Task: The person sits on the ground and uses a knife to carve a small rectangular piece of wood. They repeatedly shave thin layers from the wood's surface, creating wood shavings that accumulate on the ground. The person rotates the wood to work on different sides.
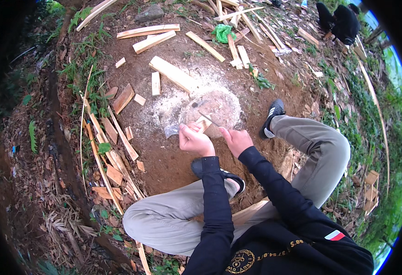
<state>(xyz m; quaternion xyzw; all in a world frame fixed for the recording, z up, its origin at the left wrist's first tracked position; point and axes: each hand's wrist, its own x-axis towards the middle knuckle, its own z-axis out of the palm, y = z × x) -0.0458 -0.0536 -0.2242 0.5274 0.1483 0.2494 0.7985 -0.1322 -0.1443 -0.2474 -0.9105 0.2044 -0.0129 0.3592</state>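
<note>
Head view: I see the left grip (196,140) pinching a wood piece (203,124) at the slab's (226,106) 7 o'clock edge, right grip (238,141) wrapping a knife (209,120); plank (173,74) crowds 11, bare soil (153,150) opens toward 8.

Outdoors in daylight, a patch of bare brown earth (162,176) gives way on the left to grass (85,64) and dark ground littered with dry leaves (31,185), a grey rock (149,13) lies at the far side, and green undergrowth (393,183) lines the right beneath pale bluish brightness.
</note>
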